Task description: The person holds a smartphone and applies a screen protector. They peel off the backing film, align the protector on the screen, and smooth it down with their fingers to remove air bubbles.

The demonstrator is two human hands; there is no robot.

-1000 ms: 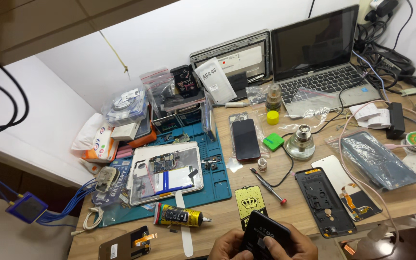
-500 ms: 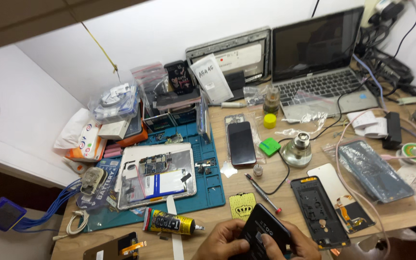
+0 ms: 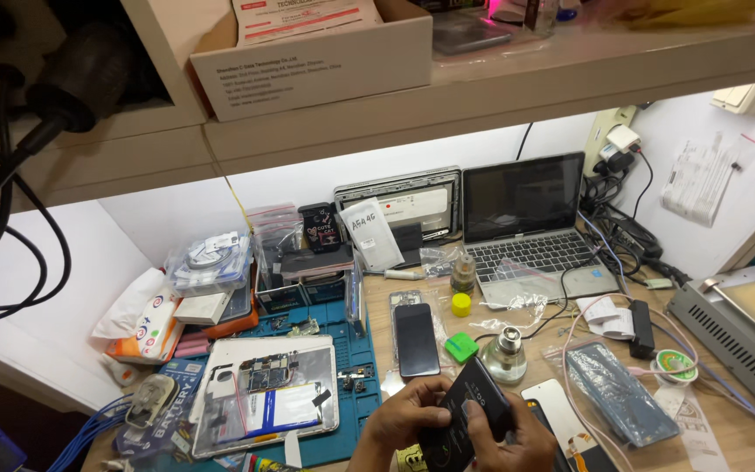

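Note:
Both hands meet at the bottom centre of the head view around a flat black phone part [image 3: 469, 419], held tilted above the wooden desk [image 3: 718, 441]. My left hand [image 3: 404, 418] grips its left edge. My right hand [image 3: 513, 437] holds its lower right side with the thumb pressed on its face. Just beyond the hands lie a dark smartphone [image 3: 416, 339] face up, a small green square piece [image 3: 460, 347] and a round metal burner-like jar [image 3: 506, 355]. An opened tablet [image 3: 266, 393] showing its boards and battery rests on a blue work mat [image 3: 356, 354] to the left.
An open laptop [image 3: 530, 227] and a grey framed screen [image 3: 404, 205] stand at the back. Bagged parts [image 3: 211, 262], tissues [image 3: 137, 319] and small boxes crowd the left. A bagged phone screen [image 3: 622, 393], solder coil [image 3: 675, 367], cables and a grey machine [image 3: 744, 328] sit right. A shelf with a cardboard box [image 3: 316, 52] hangs overhead.
The camera has tilted up, bringing the shelf and box into view. The hands still hold the black part, now lower in the frame and turned a little.

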